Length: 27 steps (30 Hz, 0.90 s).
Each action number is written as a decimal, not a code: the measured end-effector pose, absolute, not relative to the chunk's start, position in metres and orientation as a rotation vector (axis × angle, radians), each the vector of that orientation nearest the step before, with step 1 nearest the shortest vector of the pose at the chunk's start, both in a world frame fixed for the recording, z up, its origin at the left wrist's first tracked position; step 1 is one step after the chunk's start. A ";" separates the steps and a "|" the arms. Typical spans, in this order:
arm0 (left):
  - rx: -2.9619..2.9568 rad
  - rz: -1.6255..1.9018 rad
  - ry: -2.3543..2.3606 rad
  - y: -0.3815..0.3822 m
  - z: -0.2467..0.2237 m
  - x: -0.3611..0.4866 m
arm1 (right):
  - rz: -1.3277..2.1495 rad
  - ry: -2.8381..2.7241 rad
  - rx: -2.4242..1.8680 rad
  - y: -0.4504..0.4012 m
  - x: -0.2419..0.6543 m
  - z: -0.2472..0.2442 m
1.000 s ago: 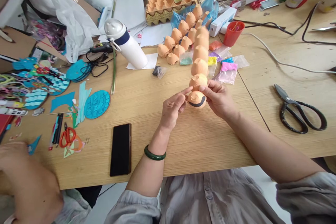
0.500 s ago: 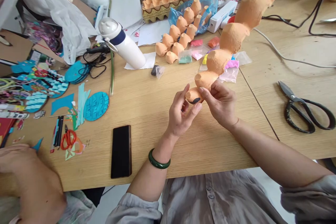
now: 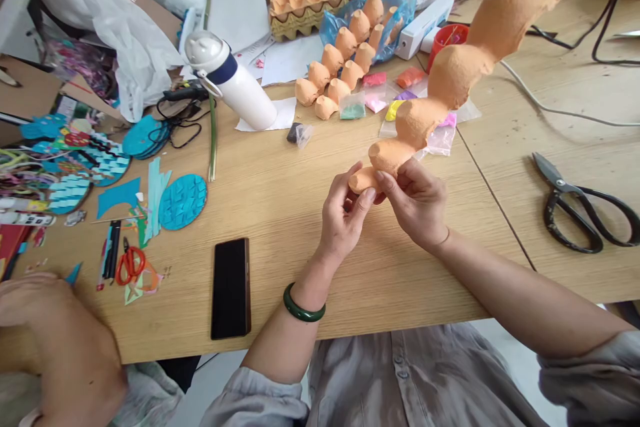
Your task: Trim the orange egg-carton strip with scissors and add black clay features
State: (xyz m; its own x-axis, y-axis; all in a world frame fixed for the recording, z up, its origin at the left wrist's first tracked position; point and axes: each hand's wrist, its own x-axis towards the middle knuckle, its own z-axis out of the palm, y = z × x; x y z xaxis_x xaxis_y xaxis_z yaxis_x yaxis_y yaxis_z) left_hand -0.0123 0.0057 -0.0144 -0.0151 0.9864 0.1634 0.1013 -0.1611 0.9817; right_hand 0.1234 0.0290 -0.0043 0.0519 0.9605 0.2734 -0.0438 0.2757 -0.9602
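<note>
Left hand: the **left hand** (image 3: pixel 344 217), with a **dark green jade bangle** (image 3: pixel 304 303) on its wrist, closes its thumb and fingers on the chain's near end cup.

Right hand: the **right hand** (image 3: pixel 415 205) pinches the same end from the other side, its fingertips (image 3: pixel 383 177) pressed against the pulp, so the two hands nearly touch.

Held thing: the **orange pulp egg-carton chain** (image 3: pixel 420 123) is held in the air above the middle of the **light wooden table** (image 3: pixel 280 227), rising diagonally to the far right and leaving the view at the top edge.

Change: compared with the earlier frames, the chain leans further right and its far end reaches higher. The black curved mark on the end cup no longer shows.

Far edge: **orange egg-carton cups** (image 3: pixel 333 60) stand in a double row beside a **white insulated bottle** (image 3: pixel 230 80) lying tilted.

Front edge: a **black smartphone** (image 3: pixel 231 288) lies face up, left of the hands.

Right side: **black-handled scissors** (image 3: pixel 575 213) lie well apart.

Front-left corner: a **co-worker's hand** (image 3: pixel 45 320) rests there.
</note>
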 end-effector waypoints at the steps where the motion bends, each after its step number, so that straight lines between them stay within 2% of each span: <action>1: 1.381 1.297 1.212 0.006 -0.015 -0.013 | 0.974 -1.273 -0.982 0.028 0.123 -0.004; 16: 1.303 1.345 1.217 0.009 -0.013 -0.013 | 0.822 -1.448 -1.025 0.024 0.123 -0.001; 27: 1.307 1.290 1.183 0.007 -0.008 -0.015 | 1.252 -1.080 -0.966 0.038 0.124 0.010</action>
State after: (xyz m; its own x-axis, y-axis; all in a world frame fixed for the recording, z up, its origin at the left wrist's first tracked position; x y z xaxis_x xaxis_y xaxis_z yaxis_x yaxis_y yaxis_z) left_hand -0.0147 0.0074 -0.0077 -0.0118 0.9934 0.1139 0.0273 -0.1136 0.9932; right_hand 0.1241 0.0381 0.0096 0.0034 0.9960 0.0898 -0.2348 0.0881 -0.9680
